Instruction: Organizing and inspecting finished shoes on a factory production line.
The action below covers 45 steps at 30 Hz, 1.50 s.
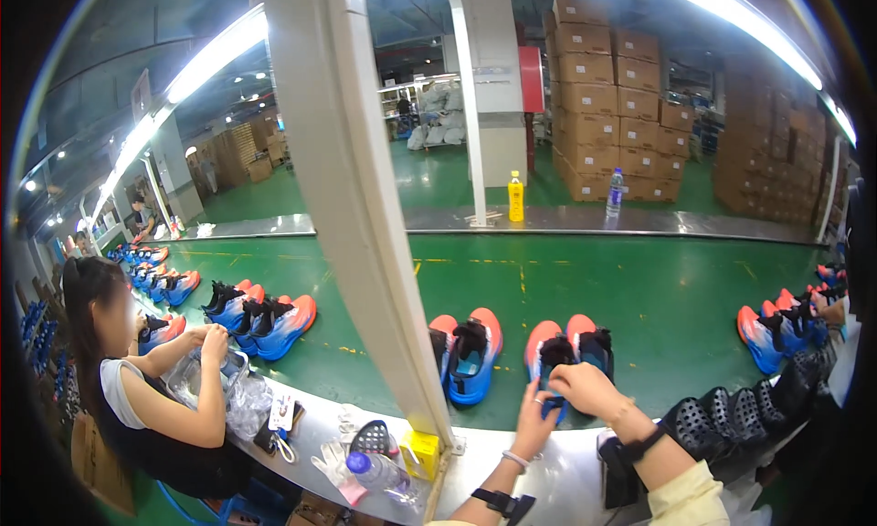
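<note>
A sneaker (pixel 545 336), coral at the toe and blue at the heel with a black opening, stands on the green surface in front of me. My left hand (pixel 535 420) is at its heel, fingers closed on the blue edge. My right hand (pixel 589 391) bends over the shoe's opening, fingers curled and pressed together near the left fingertips. The hands partly hide the heel, and any small part between the fingers cannot be made out. Close on the right stands a matching sneaker (pixel 594 340). Another pair, with its right shoe (pixel 475 357) fully visible, sits to the left.
A white post (pixel 365 188) rises left of my hands. Black perforated shoe-shaped pieces (pixel 722 421) line the right. A bottle (pixel 379 474), yellow box (pixel 420 455) and gloves (pixel 333 464) lie on the metal ledge. A co-worker (pixel 155 389) handles clear plastic at left. More sneakers (pixel 772 329) stand right.
</note>
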{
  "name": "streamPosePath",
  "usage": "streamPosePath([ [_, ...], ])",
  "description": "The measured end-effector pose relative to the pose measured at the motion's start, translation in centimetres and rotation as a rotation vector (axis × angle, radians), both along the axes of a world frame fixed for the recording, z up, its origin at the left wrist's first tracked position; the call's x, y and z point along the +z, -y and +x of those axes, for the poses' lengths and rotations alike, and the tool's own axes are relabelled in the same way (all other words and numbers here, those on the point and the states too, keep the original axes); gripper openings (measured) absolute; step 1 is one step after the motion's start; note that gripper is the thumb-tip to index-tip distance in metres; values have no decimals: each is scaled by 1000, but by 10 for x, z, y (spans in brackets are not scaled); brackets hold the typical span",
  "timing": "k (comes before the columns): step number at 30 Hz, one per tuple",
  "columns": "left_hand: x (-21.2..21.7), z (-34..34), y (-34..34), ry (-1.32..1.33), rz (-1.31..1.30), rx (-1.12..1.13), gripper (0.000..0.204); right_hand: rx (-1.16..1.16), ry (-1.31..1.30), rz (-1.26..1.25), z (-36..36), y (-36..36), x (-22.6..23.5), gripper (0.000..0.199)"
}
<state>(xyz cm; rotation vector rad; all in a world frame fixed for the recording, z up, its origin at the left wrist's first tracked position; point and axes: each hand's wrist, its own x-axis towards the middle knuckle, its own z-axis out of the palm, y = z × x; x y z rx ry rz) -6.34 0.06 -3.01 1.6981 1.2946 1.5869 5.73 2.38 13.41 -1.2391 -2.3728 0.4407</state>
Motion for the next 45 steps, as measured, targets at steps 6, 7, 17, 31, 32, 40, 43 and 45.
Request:
streamPosePath([
  [6,27,-26,-45,153,-254,118,52,-115,-79,-58,130,150,114,25],
  [7,24,-30,-62,18,-139,200,62,-207,-123,13,156,160,113,23],
  [17,48,-2,-84,-665,-335,394,65,-1183,-17,295,499,234,-36,31],
  [31,40,-75,-116,-664,-308,148,48,-1245,128,225,450,212,-37,64],
  [32,37,-83,-117,-677,-307,158,47,-1250,21,95,442,208,-25,64],
  [40,36,-50,-113,-776,-212,364,35,-1346,-36,69,445,231,-42,60],
  [43,37,-54,-112,-780,-252,366,33,-1366,61,82,450,234,-52,64],
  [45,39,-56,-110,-803,-293,355,37,-1356,39,86,444,233,-47,64],
])
